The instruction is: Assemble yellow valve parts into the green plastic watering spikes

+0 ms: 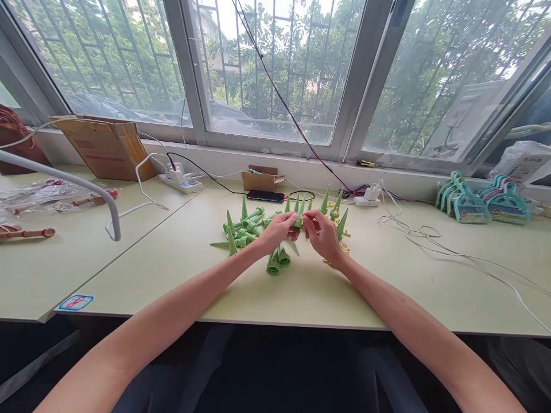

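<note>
My left hand (278, 230) and my right hand (323, 234) meet over the middle of the pale green table (387, 287). Both pinch one green plastic cone spike (298, 219) between their fingertips. Several more green spikes (241, 232) lie in a heap to the left and behind my hands. Two green cones (278, 261) lie just below my left wrist, their open ends toward me. Several small yellow parts (343, 248) lie by my right wrist, partly hidden by it.
A black phone (266, 196), a small cardboard box (260, 179) and a white power strip (181, 180) sit near the window sill. White cables (430, 235) trail across the right side. Teal plastic items (467, 203) stand far right. A larger cardboard box (103, 146) leans at the left.
</note>
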`<state>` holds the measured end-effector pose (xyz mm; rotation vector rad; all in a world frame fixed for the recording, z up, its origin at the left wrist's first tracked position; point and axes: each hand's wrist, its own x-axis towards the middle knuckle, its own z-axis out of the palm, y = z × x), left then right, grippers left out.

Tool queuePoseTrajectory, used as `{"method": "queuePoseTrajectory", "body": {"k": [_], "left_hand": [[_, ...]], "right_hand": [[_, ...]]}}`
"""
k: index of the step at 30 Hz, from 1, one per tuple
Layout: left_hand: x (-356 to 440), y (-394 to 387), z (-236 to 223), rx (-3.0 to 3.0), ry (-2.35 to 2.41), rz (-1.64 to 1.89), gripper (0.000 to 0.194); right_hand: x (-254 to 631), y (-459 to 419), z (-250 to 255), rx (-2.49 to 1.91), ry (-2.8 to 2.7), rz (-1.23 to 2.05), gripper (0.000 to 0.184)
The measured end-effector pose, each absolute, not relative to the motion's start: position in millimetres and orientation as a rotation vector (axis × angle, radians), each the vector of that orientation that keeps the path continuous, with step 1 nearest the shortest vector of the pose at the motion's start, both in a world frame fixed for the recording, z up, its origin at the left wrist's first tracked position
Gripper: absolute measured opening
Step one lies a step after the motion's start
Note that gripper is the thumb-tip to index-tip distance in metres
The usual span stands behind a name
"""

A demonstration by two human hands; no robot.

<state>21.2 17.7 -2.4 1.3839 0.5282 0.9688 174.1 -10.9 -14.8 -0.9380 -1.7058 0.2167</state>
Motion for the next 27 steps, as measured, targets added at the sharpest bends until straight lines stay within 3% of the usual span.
{"method": "queuePoseTrajectory", "body": {"k": [9,19,27], "left_hand": [[18.2,17.0,-0.2,1.357,0.618,0.928,0.03],[19.2,10.7,0.1,1.197,0.493,0.833,0.024],[22.8,13.0,-7.6,1.237,0.435,0.907,0.034]], "right_hand": [[178.2,-7.6,-15.1,-0.892,-1.796,0.295,0.019],[177.5,-4.8,-15.8,-0.912,-1.8,-0.013,0.027],[175.2,-2.8,-21.1,-0.993,-1.744,-0.156,0.028]]}}
